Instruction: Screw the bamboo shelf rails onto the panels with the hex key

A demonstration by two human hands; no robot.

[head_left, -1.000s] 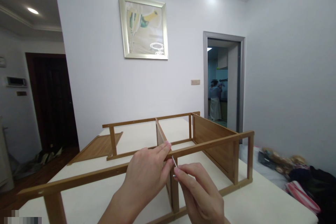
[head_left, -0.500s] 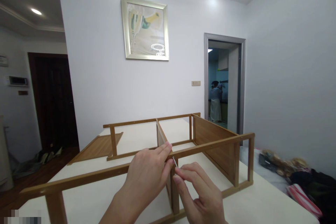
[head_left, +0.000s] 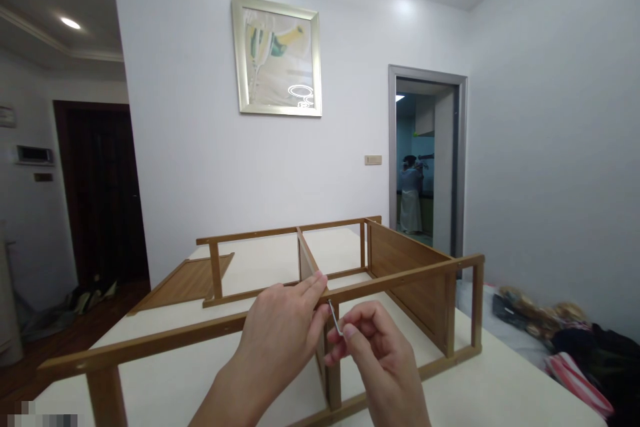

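A brown wooden shelf frame (head_left: 400, 278) lies on its side on the white table. My left hand (head_left: 280, 323) is closed around its near rail, where the middle shelf board (head_left: 307, 255) meets it. Between the thumb and fingers of my right hand (head_left: 383, 357) is the bent end of a thin metal hex key (head_left: 336, 318). The key's long arm points up to the underside of the rail, right by my left thumb. Its tip and any screw there cannot be made out.
A loose wooden panel (head_left: 187, 280) lies on the white table (head_left: 505, 380) at the far left. The end panel (head_left: 407, 273) stands upright at the frame's right. Clothes (head_left: 580, 373) are heaped beyond the right edge. A person (head_left: 411, 193) stands through the doorway.
My right hand has turned and its fingers have shifted on the hex key, uncovering its bent end. My left hand and the shelf frame have stayed put.
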